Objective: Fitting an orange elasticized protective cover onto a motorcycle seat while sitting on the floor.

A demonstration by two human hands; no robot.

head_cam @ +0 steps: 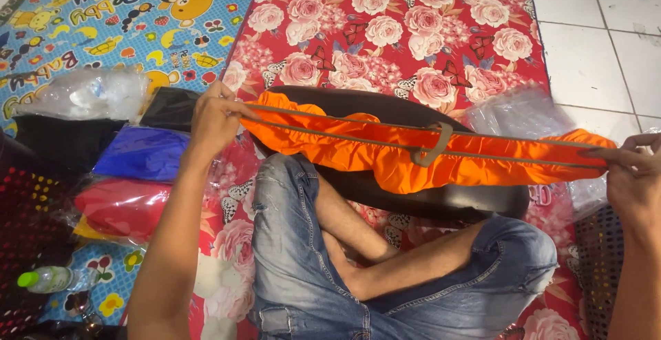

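Person, head-camera view. Left hand (215, 119): bare, no ring, watch or glove visible; forearm (169, 243) unsleeved along its whole visible length. Right hand (633, 178): bare, no jewellery visible; forearm unsleeved. Legwear: blue denim shorts (296, 257), faded and whitened at the thighs, pale distressed patches, visible seams and stitched hems. Lower legs bare below the hems.

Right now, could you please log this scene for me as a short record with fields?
Left hand: left hand grips one end of the orange elastic cover
Right hand: right hand grips the other end
Cover: stretched taut between both hands, above a black seat
Beside left arm: bagged blue cloth, bagged red cloth
Floor: red floral mat, plastic bottle
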